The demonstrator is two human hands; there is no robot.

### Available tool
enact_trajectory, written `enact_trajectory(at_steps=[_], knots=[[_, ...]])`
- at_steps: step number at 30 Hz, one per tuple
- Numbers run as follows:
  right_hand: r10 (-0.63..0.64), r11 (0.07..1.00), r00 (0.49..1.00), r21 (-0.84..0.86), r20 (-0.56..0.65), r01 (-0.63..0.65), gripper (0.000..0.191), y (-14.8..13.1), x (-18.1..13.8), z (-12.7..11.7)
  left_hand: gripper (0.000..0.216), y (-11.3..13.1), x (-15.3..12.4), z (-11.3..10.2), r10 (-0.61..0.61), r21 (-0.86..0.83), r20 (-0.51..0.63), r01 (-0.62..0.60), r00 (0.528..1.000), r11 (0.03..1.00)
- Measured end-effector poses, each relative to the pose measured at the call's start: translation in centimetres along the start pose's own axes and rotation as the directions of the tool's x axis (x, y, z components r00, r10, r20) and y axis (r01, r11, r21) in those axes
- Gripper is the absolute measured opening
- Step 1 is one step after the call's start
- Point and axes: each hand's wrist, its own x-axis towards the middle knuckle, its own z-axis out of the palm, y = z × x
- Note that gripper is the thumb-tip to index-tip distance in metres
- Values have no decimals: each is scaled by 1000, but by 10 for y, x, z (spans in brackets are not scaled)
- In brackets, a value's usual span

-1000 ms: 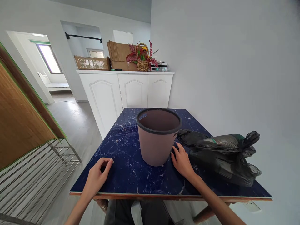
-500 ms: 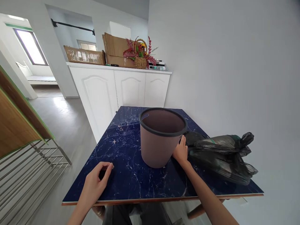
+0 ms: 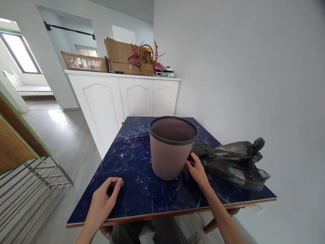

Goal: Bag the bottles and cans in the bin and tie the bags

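A mauve trash can with a dark grey rim stands upright on the table, its mouth facing up. Just right of its lower side is my right hand, thumb and fingers apart and holding nothing; whether a fingertip touches the can I cannot tell. Behind and to the right of that hand lies a knotted black plastic bag, filled with things that show faintly through it. My left hand rests near the front left of the table, thumb and fingertips together, with nothing visible in them.
Beyond the table stands a white cabinet bearing cardboard boxes and a wicker flower basket. A metal rack with a wooden board is on the left. A plain wall borders the right side.
My right hand has drawn back slightly from the trash can's side, and its thumb now shows. The view has shifted a little to the right. My left hand keeps its pose.
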Motion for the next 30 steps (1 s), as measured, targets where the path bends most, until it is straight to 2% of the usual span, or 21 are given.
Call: enact_trajectory(at_steps=[3, 4, 5, 6, 7, 9, 10, 12, 15, 17, 19, 21, 24, 26, 30], knots=[[114, 959, 992, 266, -50, -97, 73, -10, -40, -18, 51, -2, 1, 0, -2, 6, 8, 2, 1000, 1000], [158, 917, 985, 380, -72, -120, 68, -15, -52, -26, 52, -2, 2, 1, 2, 5, 6, -2, 1000, 1000], [216, 835, 973, 533, -85, -138, 60, -21, -64, -34, 52, -3, 2, 1, 6, 3, 1, -6, 1000, 1000], [286, 695, 955, 703, -82, -148, 49, -27, -74, -42, 53, -3, 3, 1, 7, 0, -7, -7, 1000, 1000], [350, 518, 935, 843, -53, -146, 37, -34, -83, -49, 54, -4, 3, 1, 5, -4, -14, -5, 1000, 1000], [422, 166, 905, 978, 48, -129, 21, -46, -98, -62, 54, -5, 4, 2, -8, -17, -23, 8, 1000, 1000], [423, 56, 901, 990, 94, -129, 20, -50, -105, -66, 54, -6, 4, 2, -17, -25, -25, 17, 1000, 1000], [405, -105, 897, 984, 175, -144, 24, -57, -115, -71, 54, -8, 4, 2, -30, -44, -35, 29, 999, 999], [401, -274, 876, 948, 269, -166, 21, -57, -124, -73, 54, -9, 5, 1, -46, -66, -60, 42, 997, 997], [404, -331, 862, 928, 305, -173, 18, -53, -127, -75, 55, -8, 5, 1, -55, -66, -65, 51, 996, 997], [385, -339, 863, 920, 327, -197, 22, -46, -129, -79, 55, -6, 5, 1, -58, -54, -61, 54, 996, 997], [346, -293, 871, 922, 349, -253, 24, -37, -133, -84, 55, -4, 5, 1, -53, -37, -58, 51, 997, 998], [291, -161, 887, 932, 359, -324, 16, -23, -143, -88, 56, 0, 5, 1, -48, -13, -54, 48, 997, 999], [279, -104, 890, 932, 361, -346, 16, -17, -148, -89, 56, 0, 5, 1, -49, -3, -51, 49, 997, 999], [241, -103, 819, 853, 521, -512, 27, -19, -150, -89, 56, 6, 6, 2, -66, 18, -29, 66, 997, 998]])
